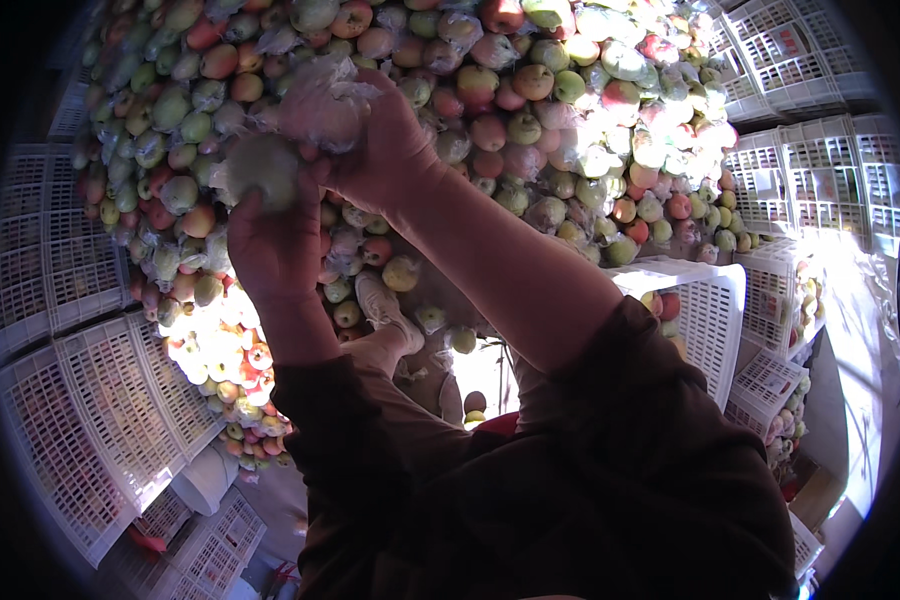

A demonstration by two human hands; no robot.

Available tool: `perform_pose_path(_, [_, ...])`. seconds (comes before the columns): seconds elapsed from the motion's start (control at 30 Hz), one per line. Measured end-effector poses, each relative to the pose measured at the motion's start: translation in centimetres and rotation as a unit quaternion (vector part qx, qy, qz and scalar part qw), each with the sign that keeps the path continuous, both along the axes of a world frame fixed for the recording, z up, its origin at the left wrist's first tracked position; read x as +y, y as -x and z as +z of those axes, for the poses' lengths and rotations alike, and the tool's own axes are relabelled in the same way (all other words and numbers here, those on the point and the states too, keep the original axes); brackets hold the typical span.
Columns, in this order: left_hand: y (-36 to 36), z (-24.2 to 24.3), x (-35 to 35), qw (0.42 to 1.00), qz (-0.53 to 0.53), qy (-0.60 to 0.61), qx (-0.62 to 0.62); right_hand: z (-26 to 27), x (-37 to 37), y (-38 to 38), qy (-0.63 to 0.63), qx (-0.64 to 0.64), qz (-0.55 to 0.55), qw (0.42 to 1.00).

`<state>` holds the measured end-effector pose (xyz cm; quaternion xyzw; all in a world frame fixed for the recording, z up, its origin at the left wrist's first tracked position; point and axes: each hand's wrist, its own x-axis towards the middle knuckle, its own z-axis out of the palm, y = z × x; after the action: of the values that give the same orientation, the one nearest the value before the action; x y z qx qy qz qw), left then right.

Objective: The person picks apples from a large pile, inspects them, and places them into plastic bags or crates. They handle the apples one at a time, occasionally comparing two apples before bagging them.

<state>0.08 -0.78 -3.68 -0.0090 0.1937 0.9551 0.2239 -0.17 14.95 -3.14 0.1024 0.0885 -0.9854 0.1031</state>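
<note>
My left hand (277, 240) is closed around a pale green apple (261, 171), blurred, with a bit of clear film at its left side. Just above and to the right, my right hand (390, 150) grips a reddish apple in a clear plastic bag (328, 105). The two hands are close together, the right fingertips near the green apple. Beneath and beyond them spreads a large heap of apples (487, 131), red, yellow and green, many wrapped in thin clear plastic.
Stacked white plastic crates (90, 247) wall the heap on the left, with more crates (802, 180) on the right. A white crate (701, 315) holding apples stands by my right elbow. My shoe (381, 304) rests among loose apples. A white bucket (206, 476) stands at lower left.
</note>
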Motion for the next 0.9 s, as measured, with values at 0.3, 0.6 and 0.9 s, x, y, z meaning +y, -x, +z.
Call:
perform_pose_path(0.3, [-1.1, -1.5, 0.3, 0.998, 0.001, 0.030, 0.056, 2.9, -0.3, -4.0, -0.204, -0.021, -0.067, 0.976])
perform_pose_path(0.6, [-12.6, 0.1, 0.3, 0.975, -0.010, 0.215, 0.055, 1.9, 2.4, -20.9, -0.190, 0.089, -0.021, 0.978])
perform_pose_path(0.9, [-23.0, 3.7, 5.8, 0.928, -0.126, 0.323, 0.137, 2.1, 7.6, -34.1, -0.264, 0.070, -0.039, 0.961])
